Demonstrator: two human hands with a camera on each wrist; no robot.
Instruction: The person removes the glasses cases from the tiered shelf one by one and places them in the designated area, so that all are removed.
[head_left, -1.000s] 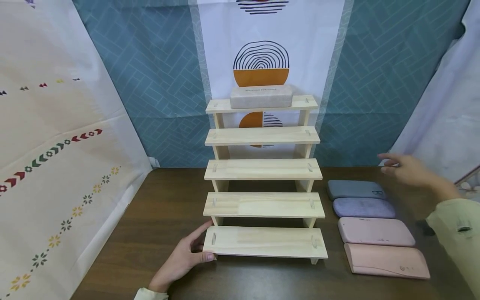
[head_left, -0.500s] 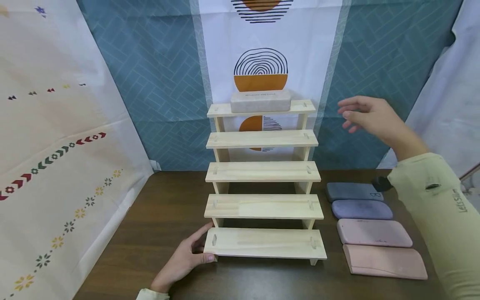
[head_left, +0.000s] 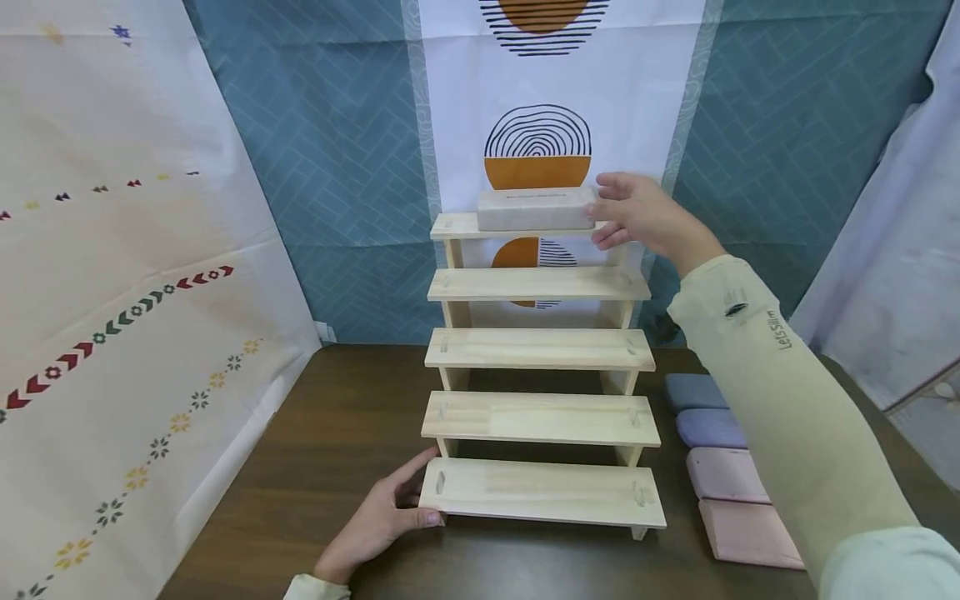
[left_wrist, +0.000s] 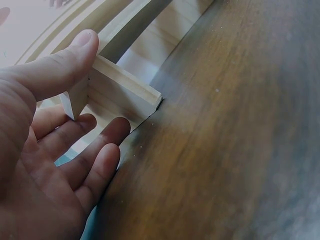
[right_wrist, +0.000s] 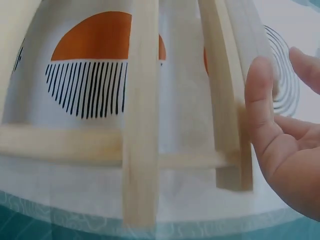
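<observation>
A light wooden stepped display stand (head_left: 540, 417) rises in tiers from the table. My left hand (head_left: 382, 517) grips the left end of its lowest step, the thumb at the front corner and the fingers round behind. The left wrist view shows that thumb lying against the wood. On the top step sits a pale grey box (head_left: 532, 210), long and low, with faint lettering. My right hand (head_left: 648, 215) is at the box's right end, fingers spread and reaching toward it. In the right wrist view, the thumb (right_wrist: 260, 90) overlaps the box's edge beside the top step.
Right of the stand, several slim cases lie in a column on the dark table (head_left: 337, 433): a grey-blue case (head_left: 693, 390), a purple case (head_left: 708, 428), a pink case (head_left: 723, 473) and a peach case (head_left: 746, 529). My right sleeve partly covers them. Patterned cloths hang behind and left.
My right hand has swung up and leftward from beside the cases to the box on the top step. The left hand stays at the lowest step; the head view has shifted slightly.
</observation>
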